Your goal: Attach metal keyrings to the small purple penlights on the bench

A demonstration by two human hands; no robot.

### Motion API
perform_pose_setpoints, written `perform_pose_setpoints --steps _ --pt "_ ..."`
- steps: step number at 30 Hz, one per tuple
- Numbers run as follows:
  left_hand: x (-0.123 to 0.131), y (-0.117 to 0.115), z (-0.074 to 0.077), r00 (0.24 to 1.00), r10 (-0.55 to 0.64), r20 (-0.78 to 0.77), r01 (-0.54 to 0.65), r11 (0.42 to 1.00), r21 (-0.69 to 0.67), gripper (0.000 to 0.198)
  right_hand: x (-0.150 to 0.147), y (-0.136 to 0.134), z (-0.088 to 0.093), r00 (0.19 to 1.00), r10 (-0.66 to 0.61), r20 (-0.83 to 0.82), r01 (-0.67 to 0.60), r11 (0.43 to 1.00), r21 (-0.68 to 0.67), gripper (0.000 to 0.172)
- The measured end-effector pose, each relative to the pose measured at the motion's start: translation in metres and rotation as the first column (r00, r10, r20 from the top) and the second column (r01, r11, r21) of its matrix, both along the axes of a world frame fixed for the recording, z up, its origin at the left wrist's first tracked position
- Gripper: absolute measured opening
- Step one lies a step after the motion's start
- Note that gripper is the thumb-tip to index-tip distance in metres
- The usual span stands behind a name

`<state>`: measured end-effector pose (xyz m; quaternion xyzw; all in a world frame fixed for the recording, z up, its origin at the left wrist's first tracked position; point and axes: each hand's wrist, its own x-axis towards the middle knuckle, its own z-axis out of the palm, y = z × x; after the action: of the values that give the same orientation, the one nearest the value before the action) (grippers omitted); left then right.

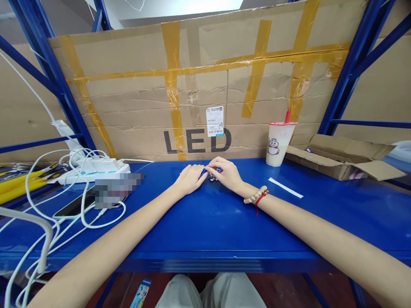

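Observation:
Both my arms reach forward over a blue metal shelf (205,226). My left hand (189,177) and my right hand (226,173) meet near the back of the shelf, fingers curled and pinched together on a small blue object (203,172) with a bit of metal showing beside it. The object is mostly hidden by my fingers and too small to name. A bead bracelet with a red string (257,196) sits on my right wrist.
A taped cardboard sheet marked "LED" (199,85) stands behind my hands. A plastic drink cup with a red straw (279,143), a white straw wrapper (285,188) and an open cardboard box (343,160) lie right. A power strip (96,169), white cables and a phone (80,205) lie left.

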<state>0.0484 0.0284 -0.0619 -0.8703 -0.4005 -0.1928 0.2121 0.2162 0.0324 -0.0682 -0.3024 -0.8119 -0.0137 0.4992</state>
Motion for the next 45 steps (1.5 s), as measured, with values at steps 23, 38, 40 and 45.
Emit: perform_pose_setpoints --steps 23,38,40,45 --pt "-0.0034 0.0063 -0.0053 0.999 0.048 -0.023 -0.049 0.998 -0.049 0.037 -0.0029 0.0002 -0.0031 0.997 0.005 0.075 0.0 0.997 -0.075 0.022" --pt "-0.0005 0.0008 0.0 0.992 0.126 -0.028 -0.127 0.992 -0.014 0.031 -0.0028 -0.0071 0.0016 0.987 -0.115 0.112 0.127 0.986 -0.106 0.02" --pt "-0.0005 0.0013 -0.0004 0.981 0.193 0.015 -0.193 0.981 -0.003 0.032 -0.0025 -0.0064 0.0014 0.978 -0.163 0.133 0.176 0.98 -0.095 0.019" --pt "-0.0023 0.0067 -0.0047 0.943 0.314 0.112 -0.309 0.949 -0.059 0.031 -0.0015 -0.0006 -0.0036 0.909 -0.209 0.362 0.259 0.961 -0.095 0.028"
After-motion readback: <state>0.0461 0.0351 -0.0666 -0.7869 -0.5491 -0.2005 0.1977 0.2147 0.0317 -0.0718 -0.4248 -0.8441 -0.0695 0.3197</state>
